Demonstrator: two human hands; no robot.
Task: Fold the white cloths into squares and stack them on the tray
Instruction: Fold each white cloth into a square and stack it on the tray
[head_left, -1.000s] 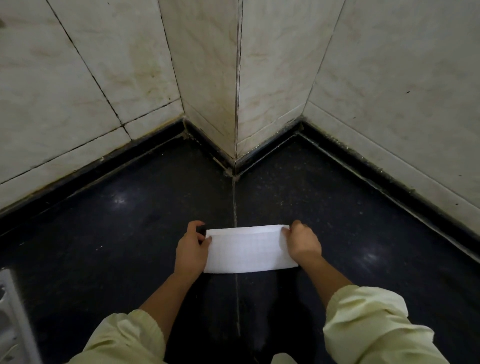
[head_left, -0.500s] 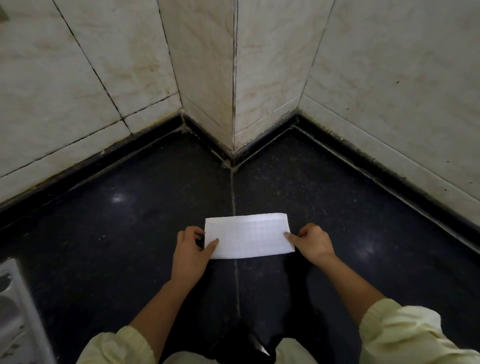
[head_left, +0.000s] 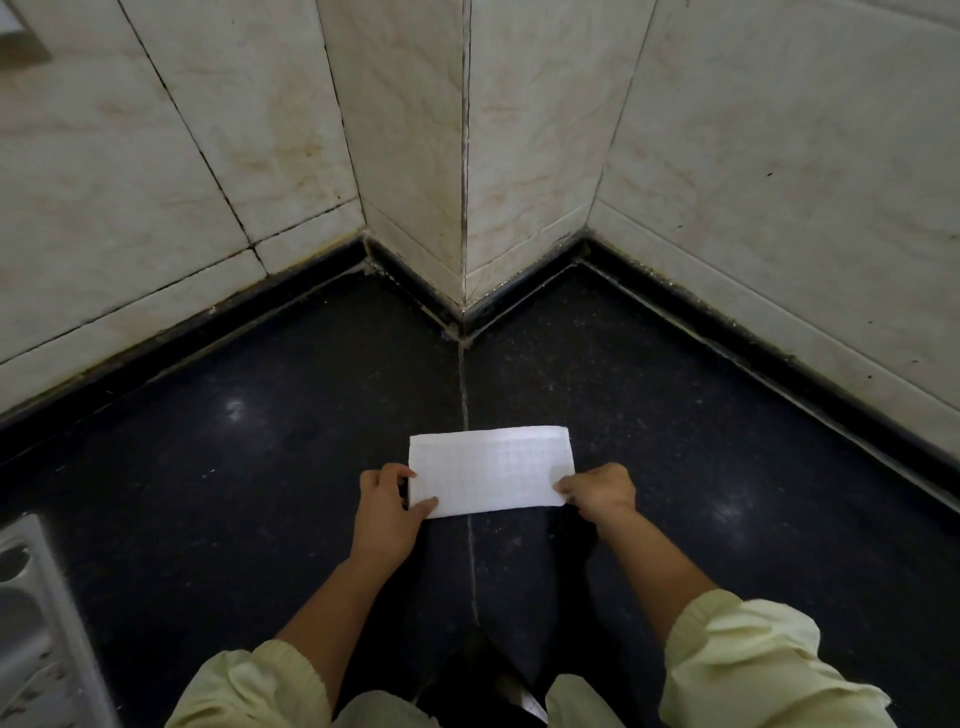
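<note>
Cloth (head_left: 491, 470) lies as a rectangle between our left grip (head_left: 387, 506) and right grip (head_left: 602, 493), both pinching its ends; squaring and the tray (head_left: 67, 597) remain.

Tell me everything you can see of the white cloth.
The white cloth is folded into a wide rectangle, not yet a square, with a faint grid weave. It lies flat on the dark speckled surface, straddling its pale seam. The left hand grips its left end, thumb on top; the right hand pinches its near right corner.
</note>
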